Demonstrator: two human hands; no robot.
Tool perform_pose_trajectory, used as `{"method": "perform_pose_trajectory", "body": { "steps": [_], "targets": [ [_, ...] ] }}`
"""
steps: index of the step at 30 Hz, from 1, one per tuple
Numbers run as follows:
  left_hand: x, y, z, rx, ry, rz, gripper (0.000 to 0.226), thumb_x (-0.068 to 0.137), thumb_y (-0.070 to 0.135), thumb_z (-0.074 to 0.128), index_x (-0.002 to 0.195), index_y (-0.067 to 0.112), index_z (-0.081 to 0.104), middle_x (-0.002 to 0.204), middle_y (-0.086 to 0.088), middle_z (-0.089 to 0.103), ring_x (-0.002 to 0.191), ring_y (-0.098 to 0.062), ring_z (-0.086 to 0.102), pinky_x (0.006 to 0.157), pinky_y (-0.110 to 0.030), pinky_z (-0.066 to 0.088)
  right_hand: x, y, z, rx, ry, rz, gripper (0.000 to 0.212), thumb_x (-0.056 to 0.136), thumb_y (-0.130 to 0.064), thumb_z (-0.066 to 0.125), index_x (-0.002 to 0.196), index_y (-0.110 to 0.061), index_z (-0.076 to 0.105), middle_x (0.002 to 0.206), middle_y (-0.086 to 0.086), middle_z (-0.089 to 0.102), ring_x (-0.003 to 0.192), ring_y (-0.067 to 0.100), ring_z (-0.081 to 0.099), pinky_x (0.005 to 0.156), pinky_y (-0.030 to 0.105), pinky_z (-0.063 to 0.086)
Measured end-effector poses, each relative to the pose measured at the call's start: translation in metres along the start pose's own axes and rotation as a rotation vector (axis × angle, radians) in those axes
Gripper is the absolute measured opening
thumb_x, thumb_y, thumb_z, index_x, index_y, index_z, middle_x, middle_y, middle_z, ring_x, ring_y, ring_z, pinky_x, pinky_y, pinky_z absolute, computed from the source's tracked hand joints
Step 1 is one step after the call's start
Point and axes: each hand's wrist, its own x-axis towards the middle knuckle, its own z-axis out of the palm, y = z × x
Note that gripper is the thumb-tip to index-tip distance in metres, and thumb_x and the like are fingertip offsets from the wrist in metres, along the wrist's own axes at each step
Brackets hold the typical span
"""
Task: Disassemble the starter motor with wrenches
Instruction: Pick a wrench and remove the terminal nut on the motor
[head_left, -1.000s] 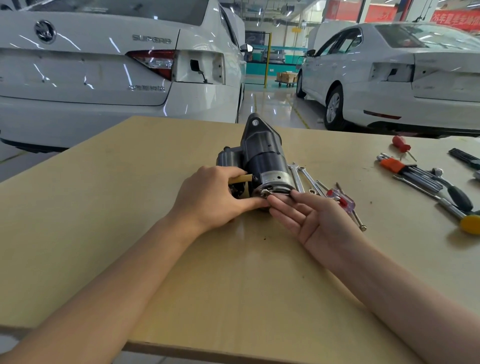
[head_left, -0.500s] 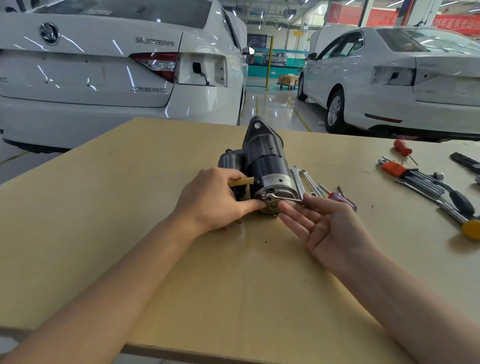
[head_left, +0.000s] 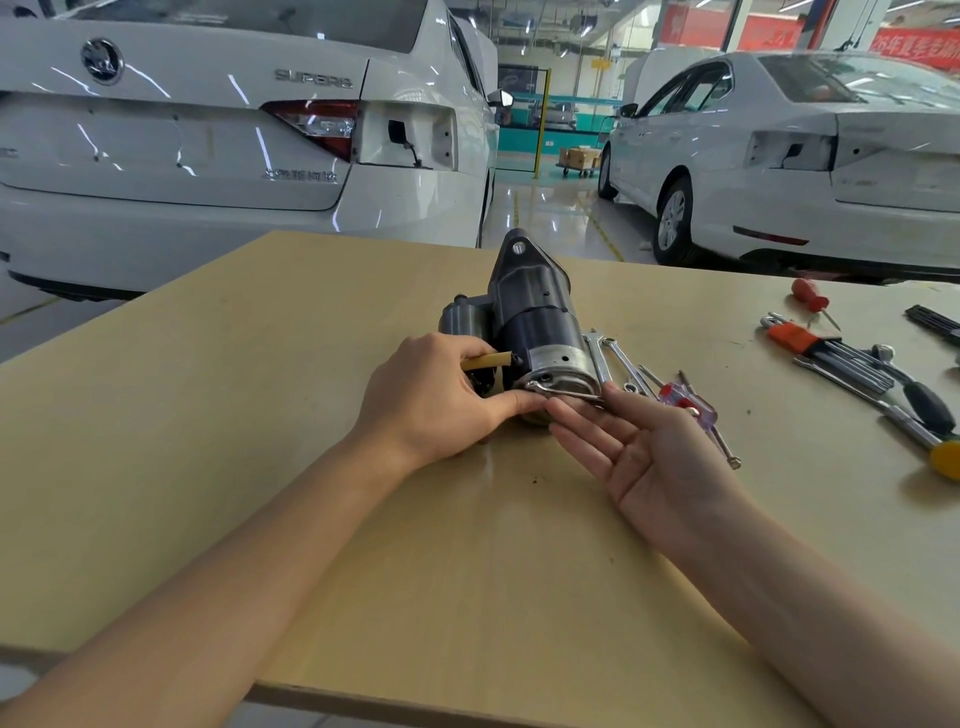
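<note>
A dark starter motor (head_left: 535, 322) lies on the wooden table (head_left: 260, 415), its silver end cap facing me. A small silver wrench (head_left: 563, 393) sits across that end cap. My left hand (head_left: 431, 397) holds the motor's near left side, thumb stretched to the wrench head, beside a yellow-sleeved lead (head_left: 488, 360). My right hand (head_left: 644, 457) is palm up with straight fingers, fingertips under the wrench handle just right of the end cap.
Loose wrenches (head_left: 605, 358) and a red-handled clear screwdriver (head_left: 691, 408) lie right of the motor. Hex keys in an orange holder (head_left: 810, 345), a small red screwdriver (head_left: 810, 296) and a yellow-ended tool (head_left: 945, 457) lie far right. Two white cars stand beyond the table.
My right hand drew back to the right and returned to the wrench handle. The camera shifted slightly. My left hand and the motor stayed put.
</note>
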Motion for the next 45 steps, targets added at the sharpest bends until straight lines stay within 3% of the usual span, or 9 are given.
{"method": "perform_pose_trajectory", "body": {
  "steps": [8,11,14,19,25,28,31,35,45],
  "targets": [
    [-0.002,0.003,-0.002,-0.05,-0.041,0.008,0.034,0.067,0.055,0.082,0.09,0.033,0.071,0.053,0.009,0.067,0.042,-0.005,0.059,0.059,-0.042,0.058,-0.004,0.0,0.008,-0.481,-0.025,-0.454,0.009,0.095,-0.009,0.056,0.092,-0.001,0.052,0.076,0.019,0.073,0.071,0.033,0.073,0.066,0.037,0.061],
    [0.0,0.002,-0.005,-0.097,-0.082,0.012,0.037,0.061,0.057,0.081,0.087,0.034,0.067,0.053,0.006,0.067,0.042,-0.006,0.059,0.057,-0.044,0.058,0.0,-0.01,0.022,-0.983,-0.043,-0.704,0.01,0.094,-0.012,0.058,0.087,-0.009,0.053,0.068,0.01,0.069,0.061,0.028,0.069,0.061,0.045,0.059],
    [0.001,-0.002,-0.008,-0.115,-0.168,0.058,0.031,0.06,0.05,0.079,0.083,0.035,0.063,0.051,0.007,0.066,0.037,0.001,0.053,0.048,-0.028,0.048,0.004,-0.011,0.04,-1.673,-0.169,-1.041,0.012,0.096,-0.018,0.053,0.091,-0.009,0.047,0.067,0.002,0.058,0.058,0.028,0.055,0.057,0.048,0.047],
    [0.004,-0.009,-0.022,-0.121,-0.196,0.211,0.036,0.067,0.015,0.072,0.065,0.046,0.055,0.05,0.025,0.056,0.041,0.005,0.048,0.044,-0.008,0.034,0.011,0.005,0.059,-2.001,-0.332,-1.077,0.014,0.101,-0.024,0.044,0.106,-0.014,0.052,0.096,0.001,0.057,0.079,0.022,0.055,0.071,0.039,0.046],
    [0.008,-0.017,-0.024,-0.177,-0.053,0.205,0.04,0.061,0.035,0.085,0.093,0.04,0.06,0.04,0.007,0.05,0.037,-0.004,0.039,0.046,-0.012,0.033,-0.001,0.008,0.035,-1.258,-0.295,-1.255,0.016,0.098,-0.019,0.048,0.092,-0.007,0.057,0.073,-0.003,0.054,0.062,0.017,0.049,0.057,0.03,0.04],
    [0.008,-0.012,-0.028,-0.063,0.091,0.293,0.049,0.062,0.047,0.083,0.102,0.026,0.066,0.055,0.01,0.052,0.049,-0.004,0.045,0.054,-0.017,0.036,-0.002,0.007,0.013,-0.641,-0.05,-0.762,0.018,0.1,-0.015,0.047,0.083,-0.012,0.052,0.059,-0.002,0.05,0.051,0.015,0.043,0.045,0.029,0.037],
    [0.007,-0.008,-0.026,0.067,0.043,0.362,0.071,0.059,0.055,0.075,0.12,0.022,0.06,0.099,0.012,0.054,0.092,-0.005,0.051,0.085,-0.028,0.042,0.001,0.003,0.0,-0.202,0.096,-0.221,0.023,0.099,-0.011,0.045,0.079,-0.006,0.052,0.055,0.006,0.055,0.044,0.015,0.05,0.041,0.023,0.044],
    [0.007,-0.008,-0.013,0.102,-0.068,0.315,0.092,0.059,0.051,0.087,0.138,0.027,0.046,0.15,0.005,0.035,0.138,-0.012,0.028,0.116,-0.034,0.019,0.003,0.003,0.002,-0.045,0.119,-0.1,0.02,0.094,-0.004,0.045,0.077,-0.003,0.056,0.057,0.013,0.065,0.048,0.021,0.066,0.045,0.024,0.053],
    [0.008,-0.01,-0.001,-0.077,-0.121,0.218,0.106,0.053,0.072,0.063,0.143,0.017,0.046,0.154,0.006,0.035,0.144,-0.007,0.023,0.12,-0.034,0.024,0.006,0.009,0.003,-0.039,0.095,-0.119,0.014,0.095,-0.001,0.045,0.087,0.006,0.054,0.069,0.022,0.07,0.064,0.031,0.072,0.051,0.03,0.057]
  ]
}}
